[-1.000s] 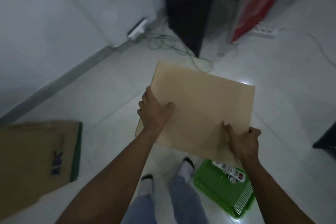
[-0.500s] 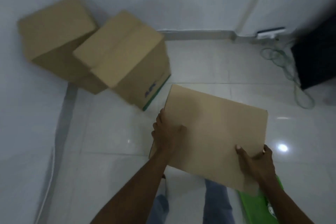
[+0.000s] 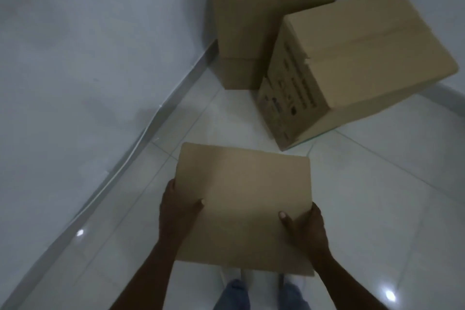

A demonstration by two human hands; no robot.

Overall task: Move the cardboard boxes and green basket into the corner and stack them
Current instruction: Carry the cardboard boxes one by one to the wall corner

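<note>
I hold a plain cardboard box (image 3: 244, 199) in front of me, above the white tiled floor. My left hand (image 3: 176, 211) grips its left side and my right hand (image 3: 307, 229) grips its near right corner. Ahead, a tall cardboard box (image 3: 251, 15) stands in the corner against the wall. A second cardboard box (image 3: 352, 63) with dark printing on one side sits beside it, turned at an angle. The green basket is out of view.
A white wall (image 3: 88, 57) with a grey skirting runs along the left to the corner. My legs (image 3: 261, 294) show below the held box. Glossy floor tiles (image 3: 377, 196) lie between me and the two boxes.
The view has swung left from the cabinet and cables to the corner. The two corner boxes are now straight ahead and closer. The green basket has dropped out of view; both hands keep the same box.
</note>
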